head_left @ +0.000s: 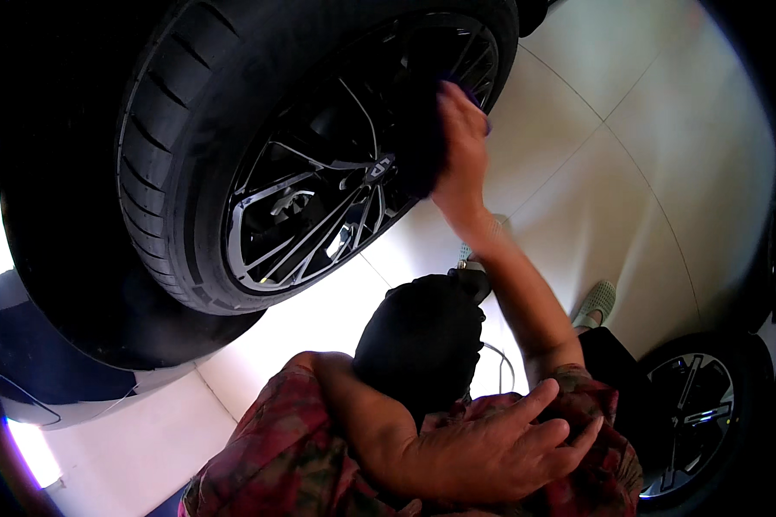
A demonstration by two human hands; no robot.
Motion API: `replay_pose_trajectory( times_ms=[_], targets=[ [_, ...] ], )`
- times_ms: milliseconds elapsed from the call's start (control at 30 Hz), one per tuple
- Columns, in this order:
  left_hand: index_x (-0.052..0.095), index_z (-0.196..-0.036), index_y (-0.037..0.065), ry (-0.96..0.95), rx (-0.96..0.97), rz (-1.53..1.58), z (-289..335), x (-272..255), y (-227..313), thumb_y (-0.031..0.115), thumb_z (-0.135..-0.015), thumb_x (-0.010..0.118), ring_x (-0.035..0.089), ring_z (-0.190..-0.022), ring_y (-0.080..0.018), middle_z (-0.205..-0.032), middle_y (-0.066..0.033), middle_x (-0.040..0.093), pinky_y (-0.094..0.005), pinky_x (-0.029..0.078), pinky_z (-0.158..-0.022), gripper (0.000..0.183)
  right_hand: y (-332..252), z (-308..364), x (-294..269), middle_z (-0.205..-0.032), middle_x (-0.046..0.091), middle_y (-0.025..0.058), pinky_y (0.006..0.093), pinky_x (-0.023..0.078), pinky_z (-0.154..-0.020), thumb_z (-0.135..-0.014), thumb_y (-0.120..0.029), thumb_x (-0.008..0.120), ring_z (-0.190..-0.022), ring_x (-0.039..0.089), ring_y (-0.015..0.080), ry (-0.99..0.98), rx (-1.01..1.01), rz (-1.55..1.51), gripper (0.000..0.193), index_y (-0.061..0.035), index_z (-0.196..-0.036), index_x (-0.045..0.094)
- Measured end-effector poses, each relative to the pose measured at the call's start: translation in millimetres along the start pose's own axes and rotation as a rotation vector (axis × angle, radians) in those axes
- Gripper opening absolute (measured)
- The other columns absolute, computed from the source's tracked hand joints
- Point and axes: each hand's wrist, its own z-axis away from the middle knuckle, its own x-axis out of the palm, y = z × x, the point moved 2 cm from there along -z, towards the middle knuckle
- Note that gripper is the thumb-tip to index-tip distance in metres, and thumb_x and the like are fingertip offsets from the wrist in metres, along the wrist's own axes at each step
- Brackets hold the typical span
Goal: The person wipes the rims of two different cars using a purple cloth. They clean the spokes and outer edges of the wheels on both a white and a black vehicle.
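Left hand (509, 444), foremost in view: fingers loosely spread and apart, gripping nothing visible, the forearm folded across a red-and-dark patterned shirt (276, 444). Right hand (464, 159), raised on an extended arm: holds a dark cloth (422, 146), purple at its edge, against the far-side spokes of a car wheel; the finger curl is partly hidden. The wheel's tyre (211, 129) fills the upper left, and its centre cap (378, 170) sits just left of the cloth. Lower centre: a rounded black object (422, 340), kind indeterminable. Right: a light-green shoe (598, 300) on the tiled floor (569, 189); below it, a second wheel (688, 418).
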Motion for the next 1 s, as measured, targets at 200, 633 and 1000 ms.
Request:
replay_pose_trajectory(
  times_ms=[200,633,1000],
  targets=[
    [0.058,-0.121,0.001,-0.092,0.054,0.012,-5,-2,-8,0.017,-0.088,0.046,0.043,-0.073,-0.0142,-0.08,-0.0009,0.039,-0.0471,0.04,-0.103,0.039,-5,-26,33,-0.114,0.056,0.0083,0.0319,0.038,-0.083,-0.072,-0.001,0.057,-0.101,0.048,0.0242,-0.527,-0.18,0.556,0.036,-0.0047,-0.107,0.066],
    [0.056,-0.12,-0.003,-0.067,0.063,0.041,0,-5,-11,0.016,-0.083,0.049,0.046,-0.075,-0.0163,-0.087,-0.0037,0.044,-0.0475,0.041,-0.103,0.042,-12,0,33,-0.111,0.054,0.006,0.0334,0.038,-0.081,-0.077,-0.007,0.058,-0.102,0.048,0.0227,-0.286,-0.071,0.539,0.036,-0.0097,-0.112,0.065],
    [0.058,-0.121,-0.001,-0.093,0.082,0.098,7,-14,-17,0.015,-0.084,0.05,0.047,-0.074,-0.015,-0.094,-0.0041,0.048,-0.0461,0.04,-0.102,0.041,16,77,17,-0.099,0.057,0.0127,0.0352,0.046,-0.082,-0.063,0.01,0.054,-0.095,0.056,0.0323,-0.453,0.38,0.132,0.041,-0.0007,-0.1,0.068]
  ],
)
